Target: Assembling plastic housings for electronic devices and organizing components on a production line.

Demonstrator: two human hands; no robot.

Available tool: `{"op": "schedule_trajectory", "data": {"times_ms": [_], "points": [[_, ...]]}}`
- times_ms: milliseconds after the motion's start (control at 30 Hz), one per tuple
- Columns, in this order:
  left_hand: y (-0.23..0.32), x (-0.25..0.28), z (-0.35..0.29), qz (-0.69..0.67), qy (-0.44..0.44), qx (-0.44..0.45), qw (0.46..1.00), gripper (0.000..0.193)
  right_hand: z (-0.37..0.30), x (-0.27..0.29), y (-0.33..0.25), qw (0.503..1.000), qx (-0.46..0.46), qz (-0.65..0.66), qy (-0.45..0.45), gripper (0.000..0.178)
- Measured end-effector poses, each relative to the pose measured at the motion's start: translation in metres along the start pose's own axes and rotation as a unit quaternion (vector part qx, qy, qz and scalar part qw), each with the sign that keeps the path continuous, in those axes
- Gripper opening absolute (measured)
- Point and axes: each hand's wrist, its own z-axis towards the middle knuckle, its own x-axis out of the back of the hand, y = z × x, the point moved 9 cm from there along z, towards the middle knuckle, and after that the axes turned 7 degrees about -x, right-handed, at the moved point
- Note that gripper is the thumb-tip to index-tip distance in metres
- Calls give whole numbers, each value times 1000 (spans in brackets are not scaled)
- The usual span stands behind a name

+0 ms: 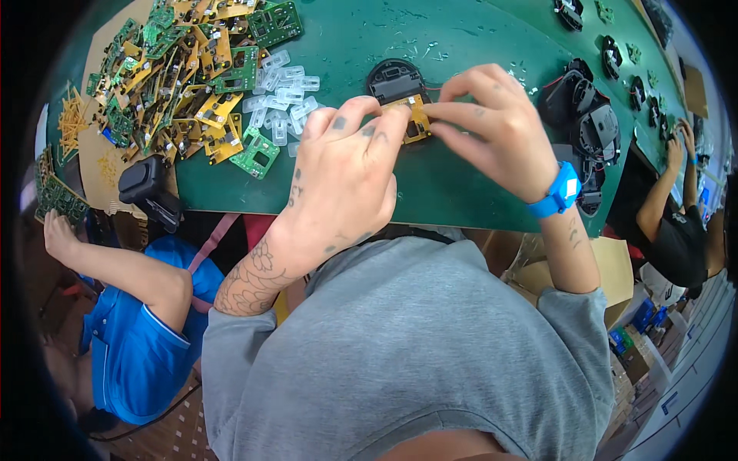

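On the green table in front of me lies a black computer mouse base (pixel 393 75), its rounded end pointing away. A yellow circuit board (pixel 417 129) sits over its near part. My left hand (pixel 342 165) has its fingers bent down onto the board's left side, closed there; its fingertips are partly hidden behind the knuckles. From the right, my right hand (pixel 500 123), with a blue wrist strap (pixel 555 192), pinches the board's right edge between thumb and forefinger. A thin red wire shows beside the base near the right fingers.
Left of my hands are a heap of yellow and green circuit boards (pixel 204 69), clear plastic pieces (pixel 288 92) and a black mouse-shaped part (pixel 146 180). Several black mouse shells (pixel 588 115) are piled right. Co-workers sit left in a blue shirt (pixel 142 353) and far right.
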Motion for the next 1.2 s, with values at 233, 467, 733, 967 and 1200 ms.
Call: {"op": "schedule_trajectory", "data": {"times_ms": [233,467,733,967,1200], "points": [[15,-2,-3,92,45,-47,994,50,-5,-23,-8,998,-27,-55,-11,22],[28,-8,-2,169,90,-57,980,41,-5,-19,-13,997,-29,-68,-8,19],[33,-4,-1,164,105,-10,981,42,-4,-18,-6,997,-59,-39,-32,17],[37,-10,2,183,116,-2,976,40,2,-22,14,971,-73,92,-207,24],[40,-15,9,200,99,-9,975,40,30,18,49,995,-53,-25,-77,16]]}}
